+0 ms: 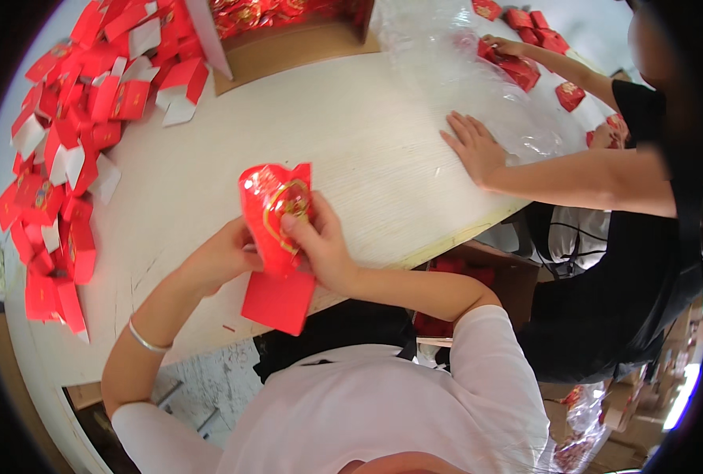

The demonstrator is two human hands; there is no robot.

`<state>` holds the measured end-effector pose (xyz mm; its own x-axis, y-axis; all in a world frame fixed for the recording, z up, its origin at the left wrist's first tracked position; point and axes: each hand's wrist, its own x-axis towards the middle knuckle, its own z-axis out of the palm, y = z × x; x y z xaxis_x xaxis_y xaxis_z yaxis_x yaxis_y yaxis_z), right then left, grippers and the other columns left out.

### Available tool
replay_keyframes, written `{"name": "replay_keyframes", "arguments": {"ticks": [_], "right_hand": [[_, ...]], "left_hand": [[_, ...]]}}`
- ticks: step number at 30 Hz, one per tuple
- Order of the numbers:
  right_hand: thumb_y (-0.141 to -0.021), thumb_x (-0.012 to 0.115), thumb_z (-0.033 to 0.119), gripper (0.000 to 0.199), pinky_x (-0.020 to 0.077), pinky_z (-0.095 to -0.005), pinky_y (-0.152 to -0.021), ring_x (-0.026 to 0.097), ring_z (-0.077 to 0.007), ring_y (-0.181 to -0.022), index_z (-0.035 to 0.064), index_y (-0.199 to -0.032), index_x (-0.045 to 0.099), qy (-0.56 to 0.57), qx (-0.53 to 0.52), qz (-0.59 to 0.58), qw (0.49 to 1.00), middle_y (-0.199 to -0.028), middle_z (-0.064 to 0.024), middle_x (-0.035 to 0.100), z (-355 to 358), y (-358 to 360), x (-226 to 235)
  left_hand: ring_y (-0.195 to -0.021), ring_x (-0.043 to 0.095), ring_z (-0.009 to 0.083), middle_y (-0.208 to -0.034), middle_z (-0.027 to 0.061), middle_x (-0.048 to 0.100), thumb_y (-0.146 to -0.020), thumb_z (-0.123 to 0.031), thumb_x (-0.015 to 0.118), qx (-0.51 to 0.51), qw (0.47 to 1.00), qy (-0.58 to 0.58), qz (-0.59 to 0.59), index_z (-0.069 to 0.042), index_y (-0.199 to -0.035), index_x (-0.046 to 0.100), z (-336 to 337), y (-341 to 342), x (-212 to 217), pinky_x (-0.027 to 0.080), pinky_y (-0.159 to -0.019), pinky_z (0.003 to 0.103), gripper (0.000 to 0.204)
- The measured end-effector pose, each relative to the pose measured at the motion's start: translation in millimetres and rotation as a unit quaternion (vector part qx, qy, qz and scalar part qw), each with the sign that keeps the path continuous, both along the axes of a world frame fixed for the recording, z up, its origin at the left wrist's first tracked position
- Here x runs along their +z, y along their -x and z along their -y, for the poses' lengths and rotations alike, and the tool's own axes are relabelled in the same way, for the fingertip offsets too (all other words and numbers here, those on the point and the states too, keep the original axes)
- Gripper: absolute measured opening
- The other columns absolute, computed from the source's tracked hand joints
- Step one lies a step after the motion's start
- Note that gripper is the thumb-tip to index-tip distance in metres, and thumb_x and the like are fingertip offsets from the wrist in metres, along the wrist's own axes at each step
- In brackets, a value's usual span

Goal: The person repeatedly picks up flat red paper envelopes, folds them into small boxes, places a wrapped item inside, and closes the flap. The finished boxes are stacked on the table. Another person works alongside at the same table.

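A shiny red packet with gold print (276,213) is held upright over the near part of the table, between my two hands. My right hand (324,245) is closed on its right side, the thumb pressing on the printed front. At its lower left edge, my left hand (229,257) curls against the packet, with some fingertips hidden behind it. Just below the packet hangs a plain red cardboard piece (279,302), like a small box or its flap. Whether the packet sits partly inside it I cannot tell.
Red cardboard boxes with white inner flaps (63,158) are heaped along the table's left side. A large carton (304,67) of red packets stands at the back. Clear plastic film (478,79) lies at far right, where a co-worker's hand (475,150) rests on the table (178,166).
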<state>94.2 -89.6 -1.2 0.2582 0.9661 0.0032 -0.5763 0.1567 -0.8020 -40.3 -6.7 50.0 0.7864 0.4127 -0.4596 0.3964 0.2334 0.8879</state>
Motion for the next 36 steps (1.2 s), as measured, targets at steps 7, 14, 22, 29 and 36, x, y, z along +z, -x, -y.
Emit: {"name": "replay_keyframes", "arguments": {"ticks": [7, 14, 22, 29, 36], "right_hand": [[-0.083, 0.061, 0.008, 0.033, 0.0451, -0.0248, -0.077, 0.05, -0.0072, -0.09, 0.0018, -0.109, 0.042, -0.173, -0.067, 0.052, 0.981, -0.097, -0.0042, 0.052, -12, -30, 45], [-0.076, 0.068, 0.005, 0.053, 0.0462, -0.03, -0.083, 0.056, -0.0153, -0.097, -0.0017, -0.119, 0.038, -0.402, -0.166, 0.323, 0.841, -0.106, -0.012, 0.055, -37, -46, 64], [-0.06, 0.071, 0.004, 0.039, 0.0449, -0.033, -0.069, 0.053, -0.0269, -0.082, 0.0055, -0.097, 0.057, -0.307, -0.188, 0.717, 0.596, -0.094, -0.0097, 0.056, -33, -88, 66], [-0.058, 0.071, 0.001, 0.033, 0.0466, -0.034, -0.062, 0.054, -0.0217, -0.076, 0.0059, -0.089, 0.061, -0.211, -0.078, 0.808, 0.545, -0.089, -0.0059, 0.055, -27, -73, 100], [-0.063, 0.064, 0.008, 0.016, 0.0447, -0.0298, -0.064, 0.052, -0.0188, -0.079, 0.0044, -0.077, 0.057, -0.253, -0.097, 0.885, 0.378, -0.079, -0.0039, 0.051, -41, -64, 86]], "left_hand": [[-0.118, 0.044, 0.0228, -0.128, 0.0152, 0.045, -0.068, -0.023, 0.076, 0.093, 0.995, 0.02, 0.009, -0.01, -0.141, 0.02, 5, 10, 13, 0.042, -0.091, 0.037, 0.093], [-0.11, 0.05, 0.0162, -0.119, 0.006, 0.05, -0.071, -0.003, 0.073, 0.041, 0.968, -0.189, 0.157, -0.006, -0.126, 0.042, -3, -25, 22, 0.045, -0.087, 0.03, 0.063], [-0.109, 0.05, 0.0187, -0.12, 0.0075, 0.05, -0.069, -0.007, 0.074, 0.07, 0.932, -0.29, 0.206, -0.006, -0.128, 0.036, -22, -36, -31, 0.042, -0.091, 0.032, 0.071], [-0.11, 0.05, 0.0215, -0.122, 0.0091, 0.049, -0.071, -0.008, 0.072, 0.08, 0.938, -0.28, 0.189, -0.006, -0.131, 0.033, -24, -33, -40, 0.042, -0.092, 0.034, 0.071], [-0.109, 0.052, 0.0232, -0.121, 0.0124, 0.049, -0.07, -0.013, 0.074, 0.099, 0.947, -0.249, 0.178, 0.0, -0.127, 0.033, -22, -31, -46, 0.043, -0.091, 0.033, 0.071]]}}
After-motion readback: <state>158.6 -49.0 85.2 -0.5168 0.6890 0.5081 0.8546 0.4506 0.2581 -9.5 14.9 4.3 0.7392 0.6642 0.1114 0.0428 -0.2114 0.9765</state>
